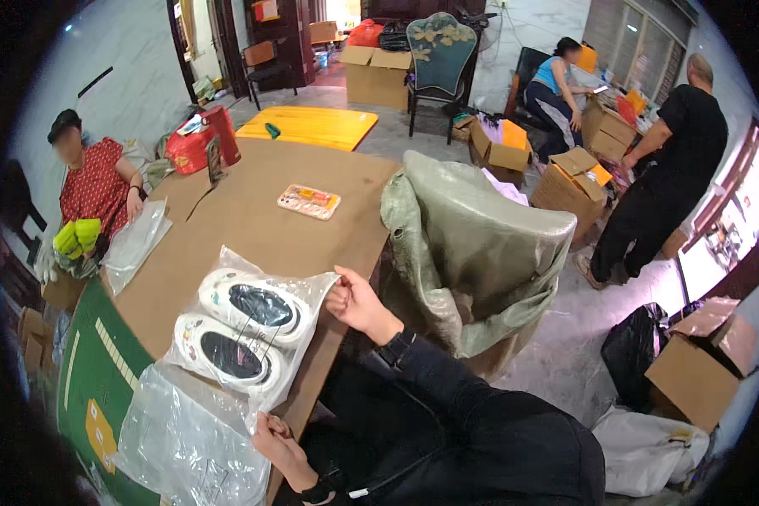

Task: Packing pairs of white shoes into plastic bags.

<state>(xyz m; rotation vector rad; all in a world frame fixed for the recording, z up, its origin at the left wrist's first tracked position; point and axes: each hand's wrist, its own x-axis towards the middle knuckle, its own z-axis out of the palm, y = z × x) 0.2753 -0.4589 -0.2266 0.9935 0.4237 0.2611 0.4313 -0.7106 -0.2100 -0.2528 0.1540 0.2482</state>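
Observation:
A pair of white shoes (228,350) with dark openings lies side by side in a clear plastic bag (316,291) on the brown tabletop (253,198). My right hand (361,302) pinches the far corner of the bag's open edge. At its near corner, my left hand (280,449) has its fingers closed on the same edge, so the edge stretches between my hands. More clear plastic bags (173,430) lie flat beside the shoes, nearest my left hand.
A phone (309,202) and red bags (196,145) are on the table. A large grey-green sack (481,228) stands at its right edge. A seated person (93,177) has yellow-green items at the left. Two people work among cartons (573,185) at the back right.

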